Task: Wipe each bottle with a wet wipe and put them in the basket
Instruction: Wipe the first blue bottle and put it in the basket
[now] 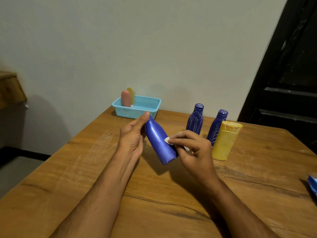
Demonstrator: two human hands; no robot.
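My left hand (133, 134) grips a clean blue bottle (158, 141), tilted with its cap end up and away, above the wooden table (154, 194). My right hand (192, 148) pinches a small white wet wipe (167, 140) against the bottle's side. A light blue basket (142, 107) stands at the table's far edge with a pink bottle (126, 98) and a yellow-green bottle (131, 95) upright in it. Two blue bottles (195, 119) (216, 126) streaked with white and a yellow bottle (225, 140) stand to the right.
A blue packet (313, 186) lies at the table's right edge, partly out of view. White smears mark the tabletop on the left. A wall stands behind the table, a dark door at the right, and a wooden piece at the far left.
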